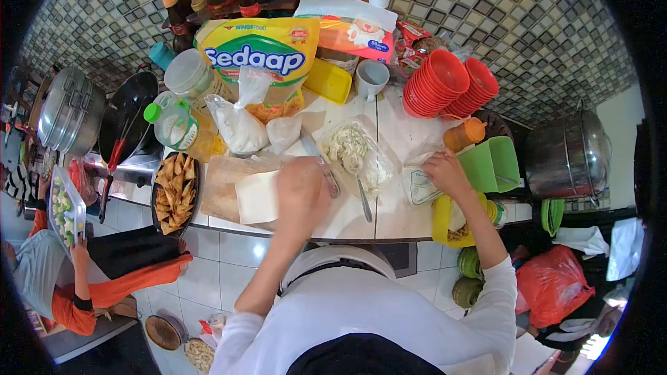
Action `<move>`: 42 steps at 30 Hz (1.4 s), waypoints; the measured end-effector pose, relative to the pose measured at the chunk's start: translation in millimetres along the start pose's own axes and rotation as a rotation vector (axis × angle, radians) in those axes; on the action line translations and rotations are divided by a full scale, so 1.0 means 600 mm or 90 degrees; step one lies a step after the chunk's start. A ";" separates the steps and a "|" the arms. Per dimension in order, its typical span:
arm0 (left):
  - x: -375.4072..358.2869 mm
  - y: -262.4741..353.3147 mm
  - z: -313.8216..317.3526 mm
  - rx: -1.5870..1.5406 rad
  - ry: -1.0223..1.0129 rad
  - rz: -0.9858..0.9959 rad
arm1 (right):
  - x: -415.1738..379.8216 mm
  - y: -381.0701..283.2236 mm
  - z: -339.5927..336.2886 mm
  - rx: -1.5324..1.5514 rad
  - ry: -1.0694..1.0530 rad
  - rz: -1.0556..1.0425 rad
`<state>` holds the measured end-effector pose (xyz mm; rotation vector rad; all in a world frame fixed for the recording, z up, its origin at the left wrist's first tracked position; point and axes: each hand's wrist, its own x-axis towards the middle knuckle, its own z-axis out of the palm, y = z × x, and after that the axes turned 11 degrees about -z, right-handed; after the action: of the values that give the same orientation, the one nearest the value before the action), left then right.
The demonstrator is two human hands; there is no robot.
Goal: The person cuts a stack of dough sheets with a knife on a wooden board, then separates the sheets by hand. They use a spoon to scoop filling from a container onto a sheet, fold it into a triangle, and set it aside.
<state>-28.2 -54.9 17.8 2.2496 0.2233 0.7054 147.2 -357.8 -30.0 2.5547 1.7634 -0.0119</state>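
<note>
My left hand point(303, 191), smeared by motion, is over the right end of a wooden board point(221, 184); its fingers are hard to make out. Beside it on the board lies a white square wrapper sheet point(257, 198). My right hand point(446, 172) has its fingers bent and pressed at the edge of a clear plastic packet point(421, 187) with green print. Between my hands stands a clear plastic tub point(389, 160) of creamy, green-flecked filling point(347, 147), a metal spoon point(364, 198) leaning out over its near side. A knife blade point(309, 144) shows behind my left hand.
Folded brown pastries point(175, 191) fill a black plate at left, near an oil bottle point(182, 128) and a wok point(128, 114). Red cups point(434, 83), a green container point(492, 165) and a yellow container point(445, 208) stand right. Another person holds a tray point(78, 194) far left.
</note>
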 end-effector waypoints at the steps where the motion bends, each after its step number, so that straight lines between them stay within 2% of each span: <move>1: 0.007 0.027 0.030 -0.025 -0.070 0.079 | -0.002 -0.003 0.001 0.002 -0.004 -0.002; 2: 0.014 0.046 0.070 -0.074 -0.153 0.181 | -0.005 -0.005 0.002 -0.013 0.028 -0.007; 4: 0.007 0.096 0.142 -0.001 -0.276 0.228 | -0.012 -0.012 -0.001 -0.026 0.055 -0.013; 5: 0.003 0.102 0.178 -0.004 -0.276 0.226 | -0.015 -0.016 -0.006 -0.006 0.027 0.012; 7: -0.002 0.091 0.242 0.258 -0.341 0.291 | -0.021 -0.023 -0.014 0.011 -0.001 0.041; 11: -0.002 0.062 0.294 0.384 -0.368 0.348 | -0.030 -0.041 -0.028 0.013 -0.002 0.033; 13: -0.006 0.052 0.293 0.461 -0.439 0.337 | -0.038 -0.048 -0.026 0.037 -0.013 0.049; 20: -0.012 0.049 0.286 0.519 -0.455 0.358 | -0.043 -0.055 -0.016 0.027 0.002 0.061; 27: -0.007 0.044 0.278 0.520 -0.511 0.364 | -0.043 -0.052 -0.028 0.081 -0.056 0.092; 42: 0.001 0.043 0.279 0.471 -0.567 0.341 | -0.043 -0.050 -0.027 0.091 -0.066 0.097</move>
<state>63.2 -175.5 -58.0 3.1261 -0.6790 -0.2573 109.6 -370.7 -14.1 2.7250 1.5833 -0.2706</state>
